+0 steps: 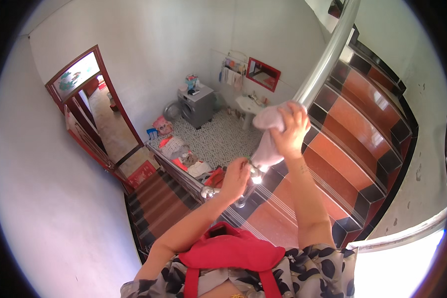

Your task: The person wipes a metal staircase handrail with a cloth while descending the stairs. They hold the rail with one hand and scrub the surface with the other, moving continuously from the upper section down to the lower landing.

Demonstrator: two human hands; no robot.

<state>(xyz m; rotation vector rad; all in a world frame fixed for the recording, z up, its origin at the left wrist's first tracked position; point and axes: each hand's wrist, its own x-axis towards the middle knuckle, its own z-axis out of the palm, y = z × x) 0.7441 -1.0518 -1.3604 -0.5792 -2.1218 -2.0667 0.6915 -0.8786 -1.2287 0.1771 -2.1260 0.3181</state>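
My right hand (291, 128) presses a pale pinkish cloth (267, 149) around a shiny metal handrail (327, 61), which slopes up to the right. The cloth hangs along the rail's lower stretch, its folds bunched under my fingers. My left hand (236, 178) is at the rail's lower end, fingers curled beside a bright metal fitting (256, 173). Its fingertips are partly hidden, so I cannot tell whether it grips the fitting. Just below is the round metal knob (207, 192) of the lower railing.
Red-and-black tiled stairs (352, 143) climb at the right; more steps (160, 201) descend at the left. Beyond the railing, a pile of clothes (188, 160), a grey washing machine (196, 106) and a white washbasin (249, 104) are below. A door (85, 138) stands ajar at the left.
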